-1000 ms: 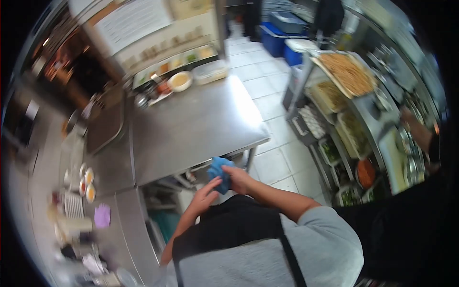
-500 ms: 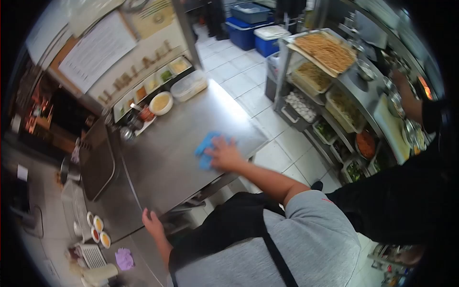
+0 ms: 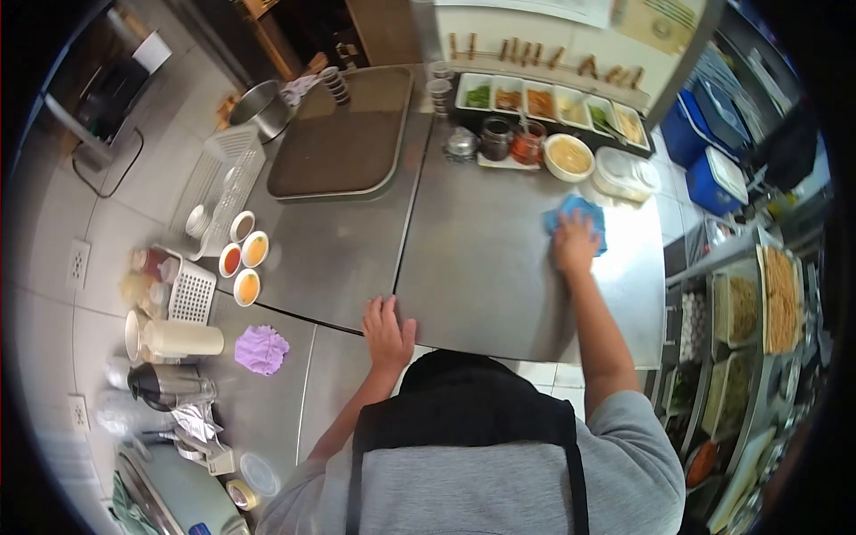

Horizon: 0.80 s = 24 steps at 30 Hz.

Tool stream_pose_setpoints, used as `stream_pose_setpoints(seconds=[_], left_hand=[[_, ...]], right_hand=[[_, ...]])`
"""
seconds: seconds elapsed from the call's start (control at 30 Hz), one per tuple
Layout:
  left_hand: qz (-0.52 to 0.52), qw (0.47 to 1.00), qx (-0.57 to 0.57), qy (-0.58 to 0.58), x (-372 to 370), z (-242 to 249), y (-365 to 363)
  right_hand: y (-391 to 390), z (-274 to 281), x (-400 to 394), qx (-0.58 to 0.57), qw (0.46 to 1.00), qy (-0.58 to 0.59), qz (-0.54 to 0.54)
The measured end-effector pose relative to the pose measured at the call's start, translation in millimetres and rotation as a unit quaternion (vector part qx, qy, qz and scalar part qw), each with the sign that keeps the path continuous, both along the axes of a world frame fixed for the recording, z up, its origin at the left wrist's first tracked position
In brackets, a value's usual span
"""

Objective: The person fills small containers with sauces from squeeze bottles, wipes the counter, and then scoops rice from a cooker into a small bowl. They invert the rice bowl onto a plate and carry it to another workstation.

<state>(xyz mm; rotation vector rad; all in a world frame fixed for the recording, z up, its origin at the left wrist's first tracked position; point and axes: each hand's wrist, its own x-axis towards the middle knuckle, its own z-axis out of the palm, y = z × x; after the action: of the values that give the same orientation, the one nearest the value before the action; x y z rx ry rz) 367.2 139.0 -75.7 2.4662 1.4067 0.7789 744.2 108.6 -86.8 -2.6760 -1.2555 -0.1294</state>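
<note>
A blue cleaning cloth [image 3: 584,212] lies on the steel table [image 3: 486,259], toward its right side. My right hand [image 3: 575,242] is on top of it, its fingers pressing the cloth to the metal. Part of the cloth is hidden under the palm. My left hand [image 3: 385,332] rests at the table's front edge by the seam, fingers stretched out, with nothing in it. Just beyond the cloth are a lidded plastic container [image 3: 627,175] and a white bowl of pale yellow food [image 3: 568,158].
A brown tray [image 3: 343,134] lies at the back left. Small sauce cups [image 3: 248,287] and a crumpled purple cloth [image 3: 261,349] are on the left. Along the back runs a rack of topping containers [image 3: 553,109]. Shelves with food trays [image 3: 736,308] stand at right.
My view has turned left, bringing the table square in front of me. My right hand has moved the blue cloth toward the back containers. My left hand has come down onto the table edge.
</note>
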Motion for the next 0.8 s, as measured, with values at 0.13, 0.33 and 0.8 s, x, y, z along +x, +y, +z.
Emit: stream_pose_setpoints(seconds=[0.13, 0.33, 0.8], left_hand=[[-0.021, 0.999, 0.005, -0.043, -1, -1, 3], [-0.036, 0.995, -0.019, -0.087, 6, -4, 17], [-0.073, 0.951, -0.044, -0.297, 0, -14, 28]], right_hand=[[64, 25, -135, -0.059, 0.951, 0.021, 0.304], [148, 19, -195, 0.067, 0.869, 0.065, 0.486], [87, 1, -255, 0.103, 0.856, 0.071, 0.501]])
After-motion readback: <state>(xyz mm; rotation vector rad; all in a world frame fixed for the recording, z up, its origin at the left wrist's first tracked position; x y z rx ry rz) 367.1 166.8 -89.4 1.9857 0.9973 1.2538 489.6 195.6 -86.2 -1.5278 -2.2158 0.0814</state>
